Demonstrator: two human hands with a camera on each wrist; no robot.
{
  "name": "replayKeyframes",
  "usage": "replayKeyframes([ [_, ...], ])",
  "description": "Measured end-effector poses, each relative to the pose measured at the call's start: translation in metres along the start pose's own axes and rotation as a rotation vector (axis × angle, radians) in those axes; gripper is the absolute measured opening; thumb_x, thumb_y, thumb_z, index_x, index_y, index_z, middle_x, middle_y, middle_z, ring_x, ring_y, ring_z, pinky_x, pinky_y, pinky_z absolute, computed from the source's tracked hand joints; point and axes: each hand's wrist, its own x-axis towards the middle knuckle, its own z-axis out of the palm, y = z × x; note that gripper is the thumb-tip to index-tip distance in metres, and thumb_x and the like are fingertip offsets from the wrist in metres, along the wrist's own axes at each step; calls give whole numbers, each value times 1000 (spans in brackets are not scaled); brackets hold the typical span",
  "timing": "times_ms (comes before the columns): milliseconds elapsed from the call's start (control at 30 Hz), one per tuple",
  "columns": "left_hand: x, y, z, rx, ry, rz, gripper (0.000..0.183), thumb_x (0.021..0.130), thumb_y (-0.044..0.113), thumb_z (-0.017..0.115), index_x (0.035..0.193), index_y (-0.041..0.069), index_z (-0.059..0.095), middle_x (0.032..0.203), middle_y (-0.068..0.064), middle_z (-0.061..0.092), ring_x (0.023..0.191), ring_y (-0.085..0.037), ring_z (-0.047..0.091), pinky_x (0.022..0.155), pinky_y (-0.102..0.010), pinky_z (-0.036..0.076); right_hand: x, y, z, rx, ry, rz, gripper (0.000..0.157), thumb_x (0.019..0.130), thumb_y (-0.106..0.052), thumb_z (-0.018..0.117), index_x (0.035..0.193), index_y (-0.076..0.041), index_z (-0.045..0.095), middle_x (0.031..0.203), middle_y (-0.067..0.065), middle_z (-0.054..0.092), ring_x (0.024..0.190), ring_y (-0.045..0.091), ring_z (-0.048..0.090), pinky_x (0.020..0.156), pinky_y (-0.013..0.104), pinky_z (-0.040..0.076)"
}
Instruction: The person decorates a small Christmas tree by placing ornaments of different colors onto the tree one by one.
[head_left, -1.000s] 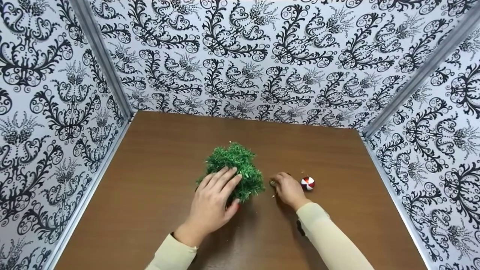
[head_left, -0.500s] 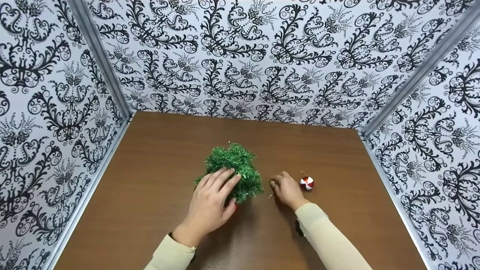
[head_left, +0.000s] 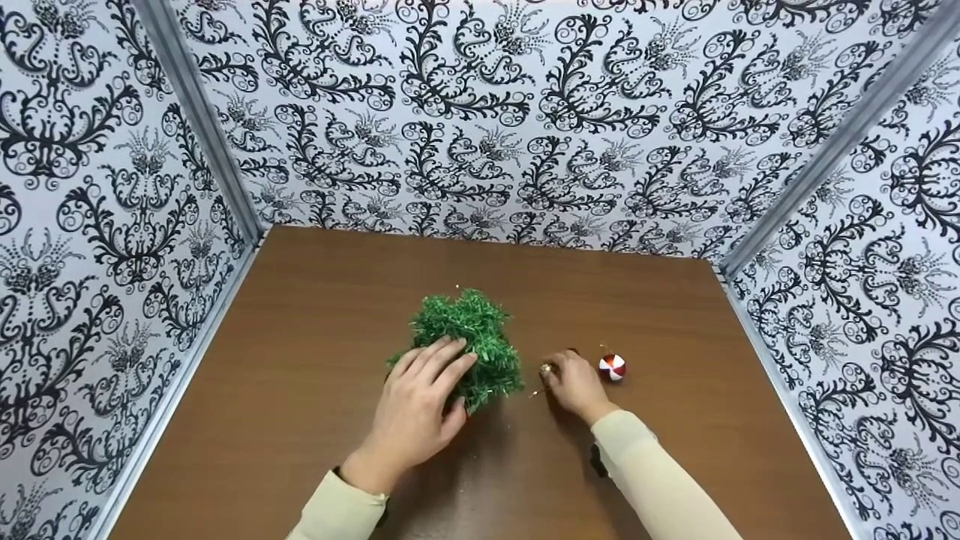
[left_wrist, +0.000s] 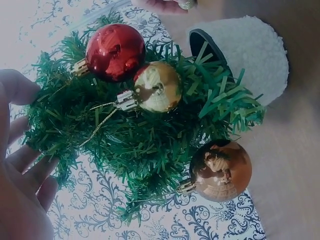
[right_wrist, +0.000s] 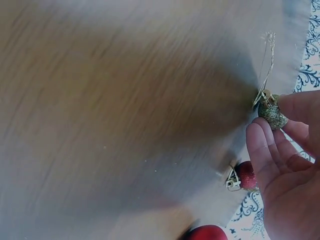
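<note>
A small green Christmas tree stands mid-table. My left hand rests on its near left side, fingers extended over the branches. Shiny red, gold and copper baubles hang on the branches in the left wrist view, above a white fluffy pot. Just right of the tree, my right hand pinches a small gold glitter bauble between thumb and fingers, close to the tabletop. Its string loop trails free.
A red-and-white swirled bauble lies right of my right hand. Beside that hand is a small red bauble, with another red ball cut off by the view's lower edge. Patterned panels enclose the wooden table.
The gold bauble has turned slightly in my right fingers and shows more, its string end shifting left. My left hand has stayed on the tree.
</note>
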Motion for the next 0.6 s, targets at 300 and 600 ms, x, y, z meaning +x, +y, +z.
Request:
replayKeyframes([
  [300,0,-2,0,-10,7,6,56,77,15,67,132,13,63,140,-7,57,132,-25,49,104,-47,39,-1,0,-2,23,-9,34,22,89,-8,71,110,-3,72,105,13,67,100,35,64,87,51,51],
  [600,-4,-6,-4,-26,34,15,55,75,10,62,129,11,65,140,-7,57,132,-25,50,104,-46,39,-1,0,-2,27,-1,54,23,88,-9,72,111,-3,72,102,11,66,95,34,65,84,49,52],
])
